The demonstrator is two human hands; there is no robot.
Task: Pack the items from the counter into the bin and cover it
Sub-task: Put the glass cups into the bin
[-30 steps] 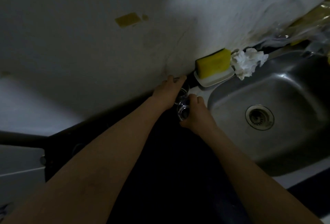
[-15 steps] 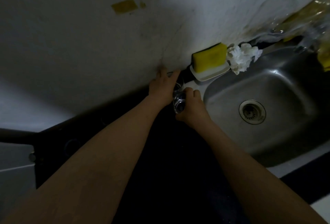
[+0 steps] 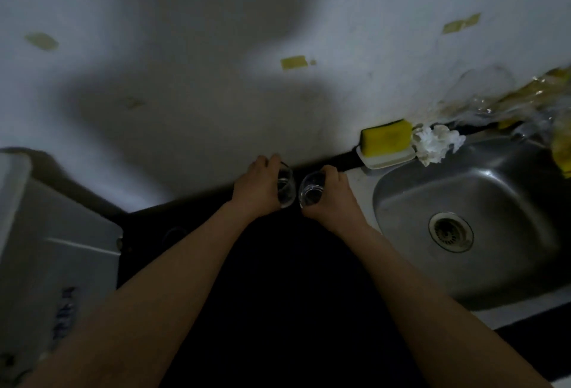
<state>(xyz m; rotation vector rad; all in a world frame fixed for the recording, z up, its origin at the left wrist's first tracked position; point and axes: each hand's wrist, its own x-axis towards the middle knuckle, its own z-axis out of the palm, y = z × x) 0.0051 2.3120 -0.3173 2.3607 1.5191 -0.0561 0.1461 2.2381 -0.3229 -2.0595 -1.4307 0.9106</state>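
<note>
Glasses, two, clear and rounded, at the frame's centre above a dark counter. Left glass lies against the inner side of the left hand, whose fingers curl round its far wall; right glass sits likewise in the curled fingers of the right hand, its round mouth turned toward the camera. Both glasses are thin-walled, smooth and see-through, with faint bright rims; their bases merge into the dark behind and are hard to make out. The two glasses stand just beside each other, whether touching cannot be told. Whether they rest on the counter or are lifted off it cannot be told either.

Right of the hands, a steel sink, a glossy rounded-corner basin with a round ribbed drain. At its upper left rim, a yellow block sponge, porous, on a pale shallow tray. Just right of the sponge, a crumpled white tissue. Crinkled clear plastic with yellow patches runs off the right edge.

Behind, a matt white wall, scuffed, with yellowish tape scraps. At the left edge, a pale boxy container, cut off, with blurred dark lettering.
</note>
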